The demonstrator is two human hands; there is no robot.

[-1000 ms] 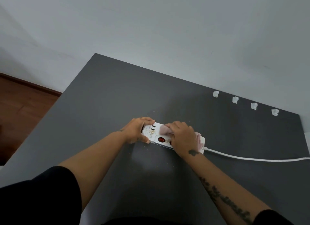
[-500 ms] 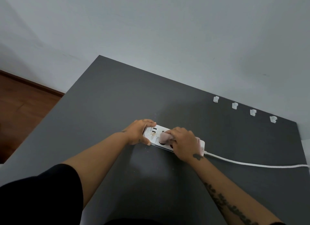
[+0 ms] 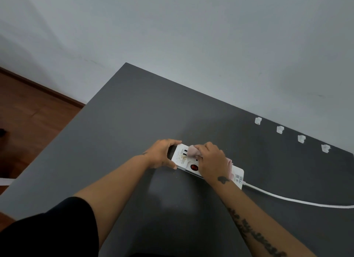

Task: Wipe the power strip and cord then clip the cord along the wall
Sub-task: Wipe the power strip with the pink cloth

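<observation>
I have the power strip (image 3: 207, 165) at frame centre on the table (image 3: 118, 126); my left hand (image 3: 161, 154) clamps its end, my right hand (image 3: 211, 162) presses a cloth (image 3: 193, 151) on top. Specks remain; cord (image 3: 298, 200) and clips (image 3: 280, 129), right, look untouched.

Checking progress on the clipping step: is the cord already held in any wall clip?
No: the cord lies loose on the table, apart from the four clips.

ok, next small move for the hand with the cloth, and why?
Probably slide the pink cloth under the right hand toward the USB end of the power strip: brownish specks show there, beside the left hand gripping that end. The cord and clips look untouched.
</observation>
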